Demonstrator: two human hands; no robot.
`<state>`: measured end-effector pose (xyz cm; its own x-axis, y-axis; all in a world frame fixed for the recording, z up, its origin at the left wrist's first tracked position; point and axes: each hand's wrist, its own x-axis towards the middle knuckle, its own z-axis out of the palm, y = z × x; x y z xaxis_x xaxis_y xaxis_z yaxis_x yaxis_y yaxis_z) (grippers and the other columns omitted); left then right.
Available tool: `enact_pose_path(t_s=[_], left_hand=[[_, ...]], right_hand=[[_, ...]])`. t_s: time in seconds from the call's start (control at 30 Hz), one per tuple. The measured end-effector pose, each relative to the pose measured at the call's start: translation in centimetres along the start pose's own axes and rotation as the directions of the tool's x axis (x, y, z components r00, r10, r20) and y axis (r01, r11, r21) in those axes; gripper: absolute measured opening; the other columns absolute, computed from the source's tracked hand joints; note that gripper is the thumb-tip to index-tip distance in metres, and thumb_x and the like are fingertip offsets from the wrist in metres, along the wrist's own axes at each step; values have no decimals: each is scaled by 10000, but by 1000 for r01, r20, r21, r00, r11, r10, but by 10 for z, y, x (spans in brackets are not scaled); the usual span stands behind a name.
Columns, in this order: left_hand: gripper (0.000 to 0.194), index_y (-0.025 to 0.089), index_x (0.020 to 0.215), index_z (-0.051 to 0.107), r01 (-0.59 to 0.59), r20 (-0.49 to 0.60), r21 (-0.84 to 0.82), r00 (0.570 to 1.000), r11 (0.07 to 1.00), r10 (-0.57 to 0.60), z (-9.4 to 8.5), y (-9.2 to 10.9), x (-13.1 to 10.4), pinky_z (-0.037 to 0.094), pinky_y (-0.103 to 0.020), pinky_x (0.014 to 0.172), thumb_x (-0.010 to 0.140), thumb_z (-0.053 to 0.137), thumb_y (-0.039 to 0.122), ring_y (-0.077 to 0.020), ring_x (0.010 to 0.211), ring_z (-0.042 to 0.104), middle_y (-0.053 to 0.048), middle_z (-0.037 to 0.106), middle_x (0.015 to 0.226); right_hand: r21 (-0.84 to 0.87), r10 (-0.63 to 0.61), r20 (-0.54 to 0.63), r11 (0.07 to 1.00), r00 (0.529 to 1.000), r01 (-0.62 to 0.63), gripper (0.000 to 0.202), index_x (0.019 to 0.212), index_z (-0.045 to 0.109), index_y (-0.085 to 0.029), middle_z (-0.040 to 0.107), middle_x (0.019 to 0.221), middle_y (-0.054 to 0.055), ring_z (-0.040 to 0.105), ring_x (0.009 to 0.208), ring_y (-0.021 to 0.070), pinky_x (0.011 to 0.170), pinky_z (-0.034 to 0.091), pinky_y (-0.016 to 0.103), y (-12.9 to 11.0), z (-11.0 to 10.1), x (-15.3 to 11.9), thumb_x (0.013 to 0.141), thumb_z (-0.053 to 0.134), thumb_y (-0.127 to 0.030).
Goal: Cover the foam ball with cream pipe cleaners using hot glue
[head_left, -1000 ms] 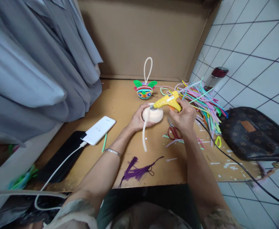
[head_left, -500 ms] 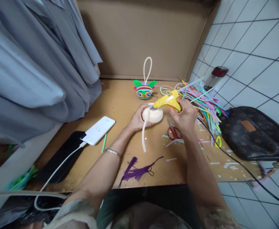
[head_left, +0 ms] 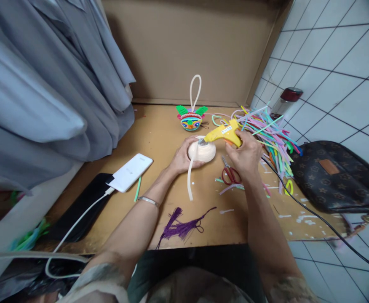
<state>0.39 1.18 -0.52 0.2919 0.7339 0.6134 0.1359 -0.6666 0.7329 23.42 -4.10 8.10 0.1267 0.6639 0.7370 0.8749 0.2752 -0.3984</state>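
Observation:
My left hand (head_left: 184, 156) is closed around the left side of a round cream-coloured ball (head_left: 207, 152) that looks wound with pale strip. A loose cream strip (head_left: 190, 181) hangs from the ball toward me. In my right hand (head_left: 247, 152) is a yellow hot glue gun (head_left: 224, 132), its nozzle at the top of the ball where the strip lies. Whether the tip touches the ball I cannot tell. Behind the ball sits a colourful animal-head ornament (head_left: 191, 121) with green ears and a cream loop. Red-handled scissors (head_left: 230, 174) lie under my right wrist.
A heap of coloured strips (head_left: 269, 134) lies at the right, beside a brown patterned bag (head_left: 339, 176) and a bottle (head_left: 286, 102). A black cord (head_left: 314, 212) crosses the right side. Purple tassels (head_left: 181, 227) lie in front; a white power bank (head_left: 130, 171) is at left.
The glue gun has shifted very slightly to the right, and the loose strip's end has moved a little. My left hand keeps its hold on the ball.

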Motion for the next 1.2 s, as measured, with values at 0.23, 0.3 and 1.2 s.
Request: enact_pose_path(t_s=[0.23, 0.3, 1.2], left_hand=[[912, 220, 1367, 509, -1, -24, -9, 1000, 1000, 1, 2, -6, 0, 434, -561, 1241, 628, 935, 544, -373, 1441, 577, -195, 557, 1544], [915, 221, 1357, 508, 10, -43, -24, 999, 1000, -11, 2, -7, 0, 443, -557, 1231, 613, 944, 526, -369, 1415, 597, -188, 587, 1509], [691, 212, 1299, 562, -26, -93, 18, 995, 999, 28, 9, 8, 1, 511, -532, 1173, 690, 843, 379, -338, 1321, 647, -158, 630, 1404]], right_hand=[[-11, 423, 3, 906, 906, -423, 356, 1019, 729, -181, 755, 943, 102, 666, 865, 293, 832, 542, 437, 18, 13, 6, 748, 664, -403], [-100, 494, 19, 866, 869, -490, 390, 1067, 729, -148, 752, 1051, 158, 679, 977, 325, 884, 546, 449, 22, 16, 4, 762, 657, -380], [132, -542, 68, 837, 837, 531, 281, 1210, 737, -245, 702, 962, 95, 597, 912, 261, 816, 429, 394, -43, 30, -33, 999, 559, -294]])
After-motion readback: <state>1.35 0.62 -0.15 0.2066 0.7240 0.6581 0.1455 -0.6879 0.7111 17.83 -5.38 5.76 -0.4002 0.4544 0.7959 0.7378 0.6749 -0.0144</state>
